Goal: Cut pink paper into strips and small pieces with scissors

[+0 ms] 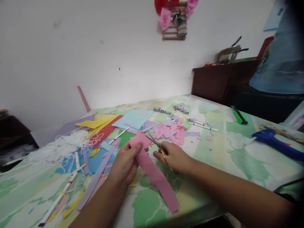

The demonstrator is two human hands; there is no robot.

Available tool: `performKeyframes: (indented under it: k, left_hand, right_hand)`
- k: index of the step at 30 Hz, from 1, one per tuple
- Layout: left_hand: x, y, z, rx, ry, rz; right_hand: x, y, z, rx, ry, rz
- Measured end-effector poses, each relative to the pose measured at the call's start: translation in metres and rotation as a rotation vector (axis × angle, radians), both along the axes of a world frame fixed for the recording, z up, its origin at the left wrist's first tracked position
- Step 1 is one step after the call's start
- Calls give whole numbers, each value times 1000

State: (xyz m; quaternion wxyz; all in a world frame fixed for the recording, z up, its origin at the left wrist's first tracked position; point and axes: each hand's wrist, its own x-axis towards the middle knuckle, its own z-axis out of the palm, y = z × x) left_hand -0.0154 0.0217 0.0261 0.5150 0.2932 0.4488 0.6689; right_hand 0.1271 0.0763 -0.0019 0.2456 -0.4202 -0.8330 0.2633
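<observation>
My left hand (125,160) is closed on a long pink paper strip (156,175), its thumb pressed on the strip near the upper end. The strip's long tail slants down to the right toward the table's front edge. In my right hand (174,155) is a pair of scissors (163,153) with gold handles. Their blades point up and left, close to the strip's upper right edge; whether they touch the paper I cannot tell. Just beyond both hands lies a heap of cut pink paper pieces (169,129), some with fringed edges.
White string (59,148) is tangled at left beside coloured paper sheets (133,119). Rolled paper sticks (203,126) lie farther back. At right are a green box cutter (239,115) and a blue glue gun (277,144). A white wall (106,47) stands behind the table.
</observation>
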Motion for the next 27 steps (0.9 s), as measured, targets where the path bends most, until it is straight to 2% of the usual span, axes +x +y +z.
performKeyframes:
  k: [4,9,14,18,23,27]
  left_hand:
    - [-1,-2,3,115,38,57]
    - [-2,0,3,225,-40,151]
    - [-1,1,2,203,-96,170]
    - [-2,0,2,185,-71,148]
    - [-3,-3,2,197,22,54]
    - [2,-4,1,158,94,-6]
  right_hand:
    - [0,-5,0,-33,-69,52]
    - [2,-8,2,-44,-92,64]
    - [2,-10,4,-72,-114,111]
    - [2,-12,5,-46,-118,154]
    - [1,-13,3,-38,-105,214]
    - [1,-13,3,-17,-70,165]
